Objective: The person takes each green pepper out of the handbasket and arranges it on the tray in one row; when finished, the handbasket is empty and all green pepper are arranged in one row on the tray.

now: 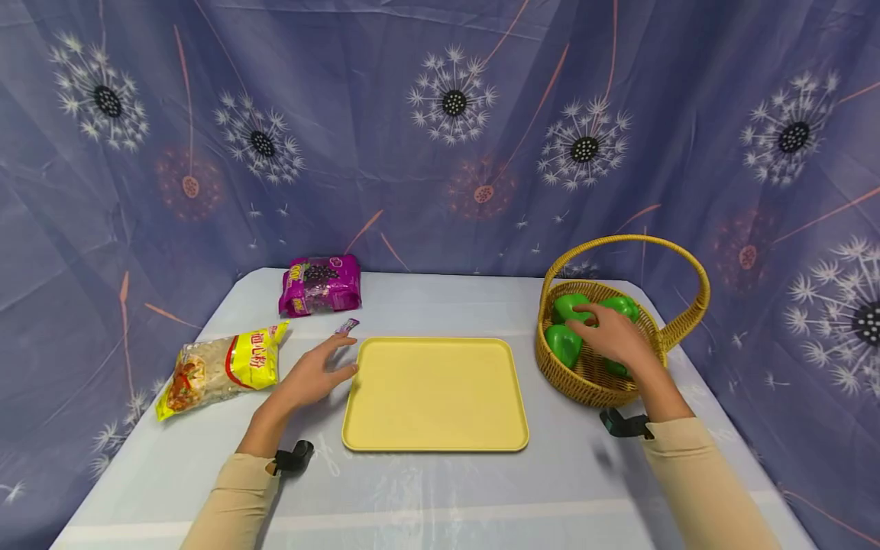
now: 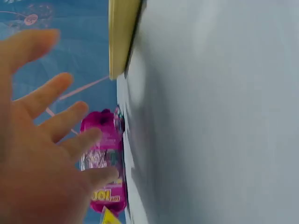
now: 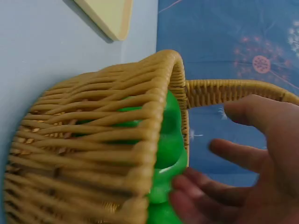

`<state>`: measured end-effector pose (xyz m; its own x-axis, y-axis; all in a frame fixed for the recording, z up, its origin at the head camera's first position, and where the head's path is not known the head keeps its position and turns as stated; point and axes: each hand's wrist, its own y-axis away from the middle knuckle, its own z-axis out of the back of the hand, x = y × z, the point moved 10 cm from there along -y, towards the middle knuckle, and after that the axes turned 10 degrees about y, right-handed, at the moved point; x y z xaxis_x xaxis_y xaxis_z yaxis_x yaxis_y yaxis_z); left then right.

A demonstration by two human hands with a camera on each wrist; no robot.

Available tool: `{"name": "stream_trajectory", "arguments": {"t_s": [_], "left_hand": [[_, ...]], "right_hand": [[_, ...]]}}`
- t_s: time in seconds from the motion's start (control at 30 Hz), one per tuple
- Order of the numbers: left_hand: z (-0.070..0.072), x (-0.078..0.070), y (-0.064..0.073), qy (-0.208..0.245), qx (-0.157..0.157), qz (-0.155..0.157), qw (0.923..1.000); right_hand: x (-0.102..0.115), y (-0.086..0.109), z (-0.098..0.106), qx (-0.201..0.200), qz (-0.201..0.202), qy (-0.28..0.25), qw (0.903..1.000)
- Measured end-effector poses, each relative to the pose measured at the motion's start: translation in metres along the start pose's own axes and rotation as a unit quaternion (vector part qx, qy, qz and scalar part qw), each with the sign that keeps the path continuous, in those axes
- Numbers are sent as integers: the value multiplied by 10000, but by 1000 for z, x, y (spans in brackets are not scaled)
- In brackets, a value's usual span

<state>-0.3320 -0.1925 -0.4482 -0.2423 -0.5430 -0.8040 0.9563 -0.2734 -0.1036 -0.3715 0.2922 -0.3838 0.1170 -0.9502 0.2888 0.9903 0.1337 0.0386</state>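
Note:
My right hand (image 1: 614, 333) reaches over the rim of a wicker basket (image 1: 590, 396) with a tall handle. Several green bell peppers (image 1: 564, 346) lie inside it. In the right wrist view, the fingers (image 3: 198, 186) are spread, the lower ones right at a pepper (image 3: 170, 149); whether they touch it, I cannot tell. Nothing is gripped there. My left hand (image 1: 315, 376) hovers at the left edge of a flat yellow tray (image 1: 435, 393), thumb and fingers apart, holding nothing. A small purple packet (image 1: 347, 326) lies just beyond its fingertips.
A purple bag (image 1: 320, 286) with dark fruit pictured on it stands at the back left. Left of my left hand lies a yellow, partly clear food bag (image 1: 223, 368). A white cloth covers the table (image 1: 440, 500); a blue dandelion-print curtain (image 1: 385, 153) hangs behind.

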Motion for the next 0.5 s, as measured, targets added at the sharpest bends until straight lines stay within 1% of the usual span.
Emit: {"name": "stream_trajectory", "arguments": {"t_s": [0.1,0.23,0.3,0.37,0.43,0.5], "left_hand": [[-6,3,-2,-93,219,-107,9997],[-9,16,-1,118,240,4,9996],[-11,23,1,166,261,31,9995],[-14,27,2,136,302,-35,9994],[-16,29,3,108,326,-113,9993],[-18,31,4,59,343,-89,9994]], "right_hand": [[3,-12,-9,464,-5,179,9988],[1,-22,-21,827,-219,538,9949],[0,-26,-26,919,-304,622,9934],[-1,-28,-30,960,-371,645,9926],[-2,-29,-33,954,-406,620,9927],[-3,-29,-34,948,-456,541,9930]]}}
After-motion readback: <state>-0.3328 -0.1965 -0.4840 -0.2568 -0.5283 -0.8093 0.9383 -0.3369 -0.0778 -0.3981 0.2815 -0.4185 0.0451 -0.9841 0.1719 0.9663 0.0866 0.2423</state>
